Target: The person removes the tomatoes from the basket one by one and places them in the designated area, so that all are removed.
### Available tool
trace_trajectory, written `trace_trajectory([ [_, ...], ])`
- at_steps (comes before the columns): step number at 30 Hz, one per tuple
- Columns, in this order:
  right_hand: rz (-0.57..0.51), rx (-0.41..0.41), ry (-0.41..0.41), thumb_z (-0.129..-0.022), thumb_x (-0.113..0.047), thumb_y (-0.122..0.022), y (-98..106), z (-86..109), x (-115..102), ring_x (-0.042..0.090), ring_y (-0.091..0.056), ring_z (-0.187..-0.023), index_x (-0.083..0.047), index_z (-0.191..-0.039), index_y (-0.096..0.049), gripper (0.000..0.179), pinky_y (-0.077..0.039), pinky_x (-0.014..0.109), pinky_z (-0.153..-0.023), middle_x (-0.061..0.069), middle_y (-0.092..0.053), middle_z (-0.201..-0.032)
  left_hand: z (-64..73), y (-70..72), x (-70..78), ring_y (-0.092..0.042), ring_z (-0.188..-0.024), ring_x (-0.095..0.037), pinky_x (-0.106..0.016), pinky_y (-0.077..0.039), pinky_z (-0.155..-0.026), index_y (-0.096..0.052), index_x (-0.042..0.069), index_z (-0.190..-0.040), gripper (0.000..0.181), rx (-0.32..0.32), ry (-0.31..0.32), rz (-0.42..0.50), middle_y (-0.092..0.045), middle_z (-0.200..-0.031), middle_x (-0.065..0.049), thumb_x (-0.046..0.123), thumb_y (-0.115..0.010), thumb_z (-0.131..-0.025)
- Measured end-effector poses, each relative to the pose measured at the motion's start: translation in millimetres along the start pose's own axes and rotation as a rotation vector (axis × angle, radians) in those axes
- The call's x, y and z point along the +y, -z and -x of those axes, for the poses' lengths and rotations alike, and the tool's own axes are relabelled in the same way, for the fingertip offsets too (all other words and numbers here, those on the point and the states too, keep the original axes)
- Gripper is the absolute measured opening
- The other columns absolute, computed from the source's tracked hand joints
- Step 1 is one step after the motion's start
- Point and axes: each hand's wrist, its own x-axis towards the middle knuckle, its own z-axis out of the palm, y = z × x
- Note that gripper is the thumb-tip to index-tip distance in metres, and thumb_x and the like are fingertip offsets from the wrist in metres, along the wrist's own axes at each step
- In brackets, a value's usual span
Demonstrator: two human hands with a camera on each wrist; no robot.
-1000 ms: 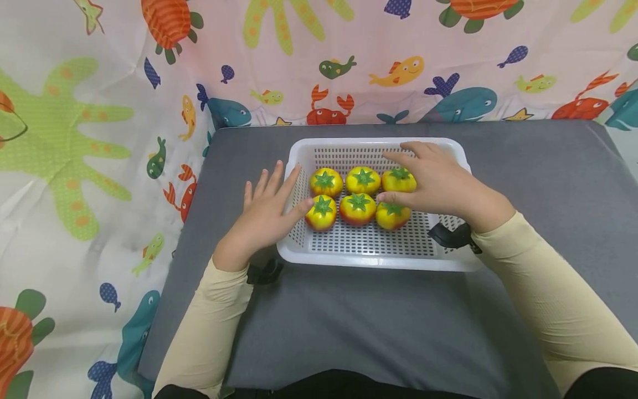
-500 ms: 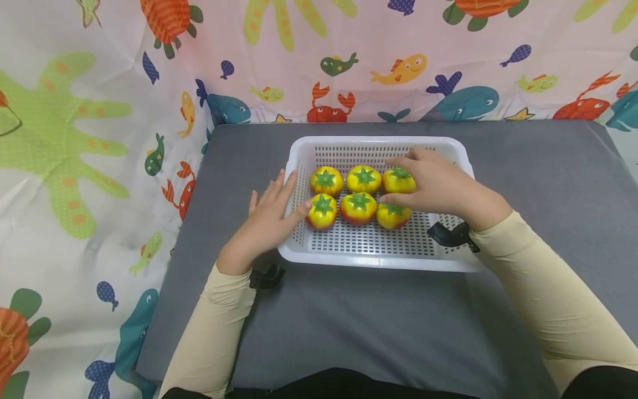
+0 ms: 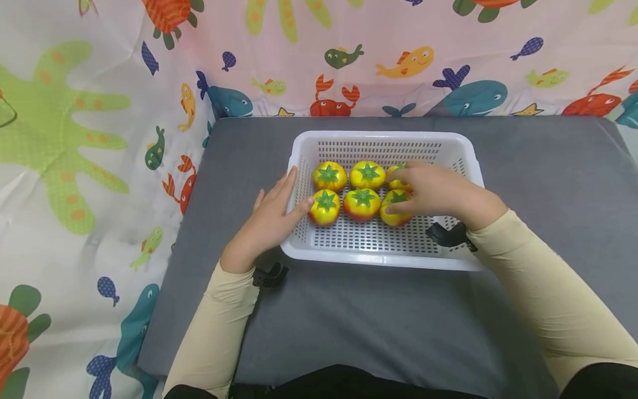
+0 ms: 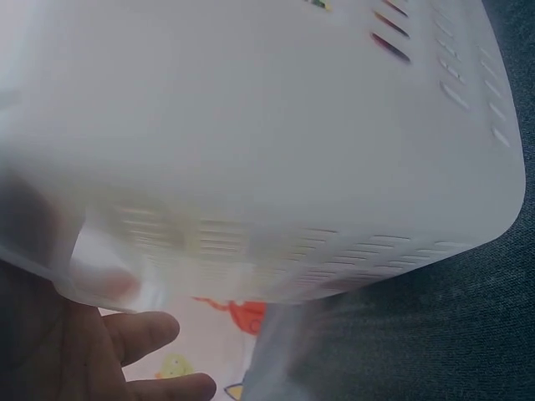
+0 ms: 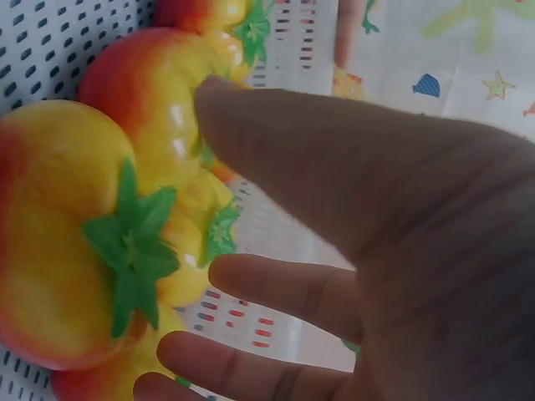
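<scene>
Head view is showing six yellow-and-red fruits (image 3: pixel 362 207) with green star-shaped tops sitting in two rows of three inside a white perforated basket (image 3: pixel 376 260) on a grey table (image 3: pixel 374 316). The left hand (image 3: pixel 266 223) is lying along the basket's left rim, fingers straight, thumb spread inward. The right hand (image 3: pixel 442 192) is spanning the rightmost pair, thumb and fingers parted; contact is not showing clearly.

The right hand (image 5: pixel 410 230), fingers (image 5: pixel 280 288) apart, is near yellow-red fruits (image 5: pixel 50 217) with green leaves (image 5: pixel 132 251), lying in a white perforated basket (image 5: pixel 33 42).
</scene>
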Motion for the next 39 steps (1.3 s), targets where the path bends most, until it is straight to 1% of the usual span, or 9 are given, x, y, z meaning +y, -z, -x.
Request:
trace_trajectory([
  [5, 0.010, -0.022, 0.004, -0.080, -0.038, -0.091, -2.6, -0.9, 0.6, 0.035, -0.062, -0.112, -0.008, -0.139, -0.068, 0.070, -0.054, 0.060, -0.102, 0.018, -0.064, -0.135, -1.3, 0.7, 0.8, -0.010, -0.163, -0.032, -0.067, 0.004, -0.128, -0.003, 0.023, -0.171, 0.089, 0.000, -0.017, 0.015, -0.009, -0.177, -0.004, 0.060, -0.048, -0.104],
  [6, 0.012, -0.025, 0.009, -0.080, -0.037, -0.091, -3.0, -1.2, 0.8, 0.035, -0.061, -0.114, -0.008, -0.139, -0.069, 0.070, -0.053, 0.061, -0.104, 0.019, -0.064, -0.136, -1.2, 0.6, 0.6, -0.012, -0.163, -0.033, -0.065, -0.003, -0.129, -0.003, 0.024, -0.171, 0.089, -0.004, -0.015, 0.030, -0.008, -0.177, -0.004, 0.059, -0.049, -0.104],
  [8, 0.012, -0.033, 0.018, -0.078, -0.034, -0.093, -3.8, -2.1, 1.0, 0.036, -0.061, -0.116, -0.007, -0.138, -0.069, 0.071, -0.052, 0.061, -0.106, 0.019, -0.065, -0.136, -0.3, 0.2, -0.6, -0.021, -0.160, -0.037, -0.062, -0.026, -0.127, -0.002, 0.028, -0.171, 0.089, -0.013, -0.010, 0.079, -0.007, -0.178, -0.002, 0.059, -0.051, -0.103],
  [10, 0.008, -0.045, 0.019, -0.076, -0.031, -0.095, -4.5, -2.7, 1.4, 0.036, -0.060, -0.117, -0.006, -0.138, -0.069, 0.072, -0.051, 0.060, -0.107, 0.018, -0.065, -0.135, 1.0, -0.6, -1.7, -0.030, -0.156, -0.040, -0.060, -0.050, -0.110, -0.001, 0.031, -0.170, 0.089, -0.024, -0.002, 0.135, -0.006, -0.178, 0.000, 0.059, -0.053, -0.103],
  [12, 0.003, -0.058, 0.021, -0.075, -0.028, -0.096, -5.3, -2.8, 1.8, 0.035, -0.059, -0.116, -0.006, -0.138, -0.068, 0.072, -0.051, 0.060, -0.108, 0.018, -0.065, -0.133, 2.0, -1.3, -2.7, -0.037, -0.151, -0.041, -0.060, -0.059, -0.093, -0.002, 0.034, -0.170, 0.090, -0.030, 0.004, 0.179, -0.006, -0.177, 0.001, 0.058, -0.055, -0.102],
  [20, -0.001, -0.069, 0.024, -0.073, -0.023, -0.097, -7.2, -3.7, 4.3, 0.034, -0.059, -0.110, -0.005, -0.135, -0.070, 0.070, -0.055, 0.057, -0.104, 0.019, -0.064, -0.128, 0.4, -2.3, -5.8, -0.046, -0.144, -0.042, -0.056, -0.063, -0.086, -0.002, 0.036, -0.170, 0.089, -0.021, -0.009, 0.197, -0.012, -0.176, -0.003, 0.056, -0.057, -0.102],
  [28, 0.004, -0.101, 0.013, -0.073, -0.023, -0.097, -8.3, -3.3, 3.5, 0.039, -0.057, -0.120, -0.005, -0.136, -0.069, 0.071, -0.051, 0.061, -0.108, 0.021, -0.062, -0.136, 0.3, -3.5, -5.4, -0.043, -0.147, -0.041, -0.060, -0.059, -0.095, -0.002, 0.035, -0.170, 0.087, -0.021, -0.018, 0.185, -0.011, -0.177, -0.002, 0.054, -0.056, -0.104],
  [33, 0.005, -0.110, 0.028, -0.074, -0.024, -0.097, -7.7, -1.7, 2.1, 0.038, -0.057, -0.122, -0.005, -0.136, -0.069, 0.071, -0.050, 0.061, -0.110, 0.020, -0.064, -0.136, 0.5, -4.5, -4.7, -0.049, -0.142, -0.042, -0.055, -0.063, -0.086, -0.003, 0.035, -0.170, 0.086, -0.010, -0.017, 0.197, -0.011, -0.177, -0.003, 0.047, -0.058, -0.105],
  [39, -0.012, -0.130, 0.037, -0.074, -0.034, -0.096, -9.4, -1.1, 2.3, 0.034, -0.061, -0.115, -0.006, -0.135, -0.070, 0.072, -0.052, 0.058, -0.108, 0.016, -0.068, -0.132, 0.8, -5.5, -4.4, -0.058, -0.133, -0.041, -0.048, -0.067, -0.076, -0.004, 0.035, -0.170, 0.086, 0.003, -0.008, 0.221, -0.013, -0.177, -0.004, 0.043, -0.059, -0.105],
])
